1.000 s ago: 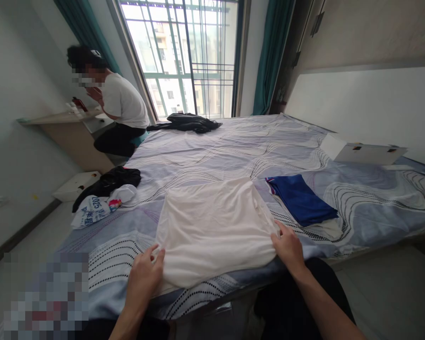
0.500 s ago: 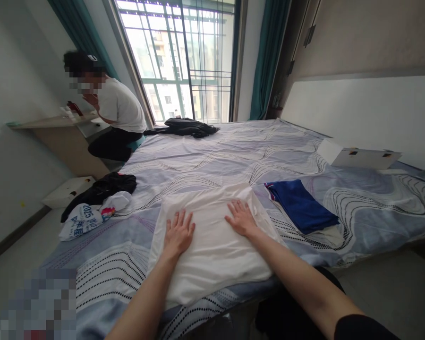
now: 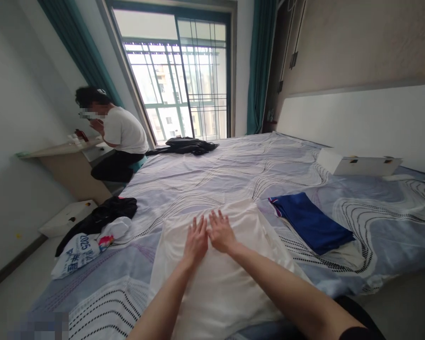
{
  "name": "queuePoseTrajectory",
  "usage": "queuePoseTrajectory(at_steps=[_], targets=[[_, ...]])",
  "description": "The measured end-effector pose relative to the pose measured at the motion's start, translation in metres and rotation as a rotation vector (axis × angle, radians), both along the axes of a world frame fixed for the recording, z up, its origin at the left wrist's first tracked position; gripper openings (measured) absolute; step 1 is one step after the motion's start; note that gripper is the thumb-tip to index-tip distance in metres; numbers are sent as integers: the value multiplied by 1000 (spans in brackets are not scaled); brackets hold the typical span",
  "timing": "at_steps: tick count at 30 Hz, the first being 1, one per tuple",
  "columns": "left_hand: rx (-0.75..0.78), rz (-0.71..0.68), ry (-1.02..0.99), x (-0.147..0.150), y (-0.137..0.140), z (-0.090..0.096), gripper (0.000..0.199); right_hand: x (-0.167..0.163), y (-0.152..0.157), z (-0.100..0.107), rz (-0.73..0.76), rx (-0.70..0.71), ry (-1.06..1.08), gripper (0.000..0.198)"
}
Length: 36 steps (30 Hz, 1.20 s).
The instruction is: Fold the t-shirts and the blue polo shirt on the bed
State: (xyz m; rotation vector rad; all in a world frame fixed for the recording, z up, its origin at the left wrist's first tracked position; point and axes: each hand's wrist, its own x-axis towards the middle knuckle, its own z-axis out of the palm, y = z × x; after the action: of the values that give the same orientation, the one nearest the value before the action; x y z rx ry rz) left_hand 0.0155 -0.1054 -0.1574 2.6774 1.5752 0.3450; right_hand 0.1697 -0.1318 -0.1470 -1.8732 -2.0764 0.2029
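Note:
A white folded cloth point(image 3: 212, 288), lightly creased, lies flat on the bed in front of me; I cannot tell what kind of garment or linen it is. Palm down on its upper middle rests my left hand point(image 3: 197, 240), fingers stretched out. My right hand point(image 3: 221, 231) lies flat right beside it, also with fingers extended, the two nearly touching. Neither hand grips the fabric. To the right of the cloth is a folded blue garment point(image 3: 313, 222) with a striped edge, lying on a paler piece of fabric.
The bed point(image 3: 233, 174) has a grey-blue patterned sheet. Black clothing point(image 3: 109, 212) and a white printed bag point(image 3: 78, 252) lie at its left edge. A black garment point(image 3: 187, 145) lies at the far end, a white box point(image 3: 361, 165) at right. A person point(image 3: 123, 132) sits at a desk point(image 3: 63, 148).
My hands have slid toward each other over the white cloth, from well apart to side by side. The camera view has tilted upward a little.

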Motion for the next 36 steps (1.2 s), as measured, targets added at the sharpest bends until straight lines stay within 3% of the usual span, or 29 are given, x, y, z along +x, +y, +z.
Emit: queuePoseTrajectory(at_steps=[2,4,8,13,16,18,20,24,26,29,33,36], targets=[[-90,-8,45,6,19,-5,61,-16,20,-5,113,-61,37,64],[-116,85,73,-2,39,-9,58,-8,38,-11,114,-113,44,66],[-124,288,69,-36,71,-10,58,55,63,-19,-47,-185,3,71],[-137,421,50,-62,86,-5,62,132,74,-17,-227,-267,-85,68],[-139,456,49,-58,84,0,62,141,74,-10,-341,-279,-113,63],[-129,508,68,-44,78,4,60,121,71,-2,-448,-254,-124,61],[-74,519,109,-24,66,7,58,83,62,3,-385,-168,-117,61],[18,186,121,12,32,0,62,9,28,-3,111,-32,-28,62],[4,135,94,11,11,-7,59,2,8,-10,136,-73,3,64],[13,176,105,-25,-26,-18,58,36,-24,-18,14,-130,-23,69],[25,176,133,-98,-95,-35,59,101,-84,-34,-132,-170,-116,66],[-37,211,117,-134,-143,-40,57,124,-132,-43,-269,-175,-184,63]])
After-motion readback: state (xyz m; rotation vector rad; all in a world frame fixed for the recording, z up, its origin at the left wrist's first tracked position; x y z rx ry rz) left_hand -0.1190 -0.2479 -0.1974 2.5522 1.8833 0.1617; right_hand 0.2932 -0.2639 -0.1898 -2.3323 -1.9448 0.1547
